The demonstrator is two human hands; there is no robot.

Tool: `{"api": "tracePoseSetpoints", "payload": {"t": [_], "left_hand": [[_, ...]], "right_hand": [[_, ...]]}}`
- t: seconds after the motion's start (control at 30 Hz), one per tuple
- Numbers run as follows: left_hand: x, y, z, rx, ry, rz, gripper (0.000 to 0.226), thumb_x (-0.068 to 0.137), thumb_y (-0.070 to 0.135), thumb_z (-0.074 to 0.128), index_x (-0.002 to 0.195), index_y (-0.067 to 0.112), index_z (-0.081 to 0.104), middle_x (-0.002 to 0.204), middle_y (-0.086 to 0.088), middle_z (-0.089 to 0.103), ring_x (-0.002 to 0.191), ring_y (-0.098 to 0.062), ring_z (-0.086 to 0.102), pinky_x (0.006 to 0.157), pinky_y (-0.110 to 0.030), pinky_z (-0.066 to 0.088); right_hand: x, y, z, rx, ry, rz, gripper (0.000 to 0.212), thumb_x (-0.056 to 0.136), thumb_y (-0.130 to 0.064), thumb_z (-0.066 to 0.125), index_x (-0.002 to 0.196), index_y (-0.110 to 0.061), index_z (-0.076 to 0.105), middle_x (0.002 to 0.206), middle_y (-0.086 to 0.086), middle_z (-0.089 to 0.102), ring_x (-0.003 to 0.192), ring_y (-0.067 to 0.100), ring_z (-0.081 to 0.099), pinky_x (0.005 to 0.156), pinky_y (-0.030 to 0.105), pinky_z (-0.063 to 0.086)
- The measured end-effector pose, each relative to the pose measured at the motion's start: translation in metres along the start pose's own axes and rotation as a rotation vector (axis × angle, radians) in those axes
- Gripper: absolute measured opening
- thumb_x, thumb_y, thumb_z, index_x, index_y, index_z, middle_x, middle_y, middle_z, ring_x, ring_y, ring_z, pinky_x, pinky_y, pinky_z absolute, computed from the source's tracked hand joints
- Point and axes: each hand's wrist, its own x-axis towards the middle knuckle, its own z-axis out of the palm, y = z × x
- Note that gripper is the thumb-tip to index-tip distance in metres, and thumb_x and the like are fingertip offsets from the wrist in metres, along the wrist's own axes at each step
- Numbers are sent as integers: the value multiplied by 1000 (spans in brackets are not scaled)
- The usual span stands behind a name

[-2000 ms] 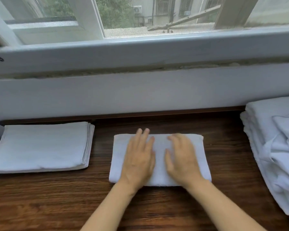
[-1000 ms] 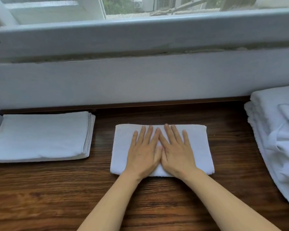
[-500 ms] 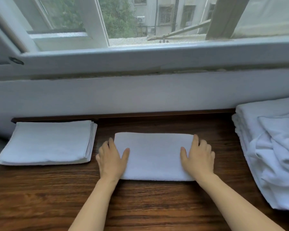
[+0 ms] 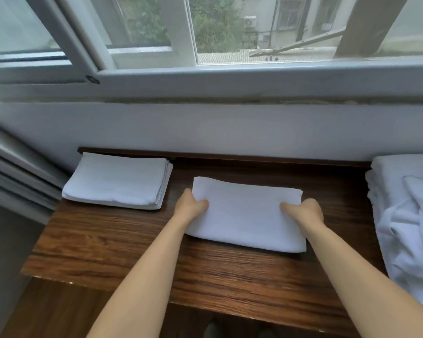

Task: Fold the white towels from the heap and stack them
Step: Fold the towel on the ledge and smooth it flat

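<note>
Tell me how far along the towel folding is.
Done: a stack of folded towels sits at the table's left. In hand: the left hand and right hand grip a folded towel by its ends, not yet stacked. Left: the heap on the right.

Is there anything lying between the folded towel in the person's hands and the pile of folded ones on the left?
Nothing visible. The left hand and right hand grip the folded towel by its ends; only bare wooden table separates it from the stack, whose top is uncovered.
</note>
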Motion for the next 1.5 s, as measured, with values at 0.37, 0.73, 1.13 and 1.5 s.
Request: {"api": "tracePoseSetpoints", "payload": {"t": [0.37, 0.73, 1.13, 1.5], "left_hand": [[-8, -17, 19, 110, 258, 307, 24, 105, 47, 39, 107, 24, 41, 95, -3, 64, 87, -31, 64, 79, -46, 53], [1, -34, -86, -218, 351, 489, 13, 105, 37, 49, 102, 25, 53, 84, 9, 65, 74, -3, 61, 61, -22, 46], [99, -135, -323, -226, 398, 291, 26, 100, 45, 55, 92, 21, 53, 82, -2, 66, 76, -21, 63, 62, -35, 45], [177, -184, -332, -111, 319, 235, 31, 102, 51, 49, 104, 20, 52, 93, -4, 68, 81, -25, 67, 66, -35, 49]], "right_hand": [[-14, 17, 14, -61, 189, -176, 45, 107, -46, 38, 118, -3, 47, 103, 17, 61, 97, 41, 59, 78, 42, 45], [-78, -65, 37, 42, 282, -502, 25, 107, -38, 45, 98, -14, 46, 83, 7, 57, 78, 34, 56, 70, 44, 45], [-126, -208, 251, 316, 11, -449, 30, 104, -46, 50, 112, -18, 58, 103, 0, 66, 97, 24, 64, 87, 47, 53], [-117, -221, 327, 217, 52, -334, 35, 107, -40, 46, 117, -8, 56, 99, 4, 64, 96, 29, 62, 78, 35, 44]]}}
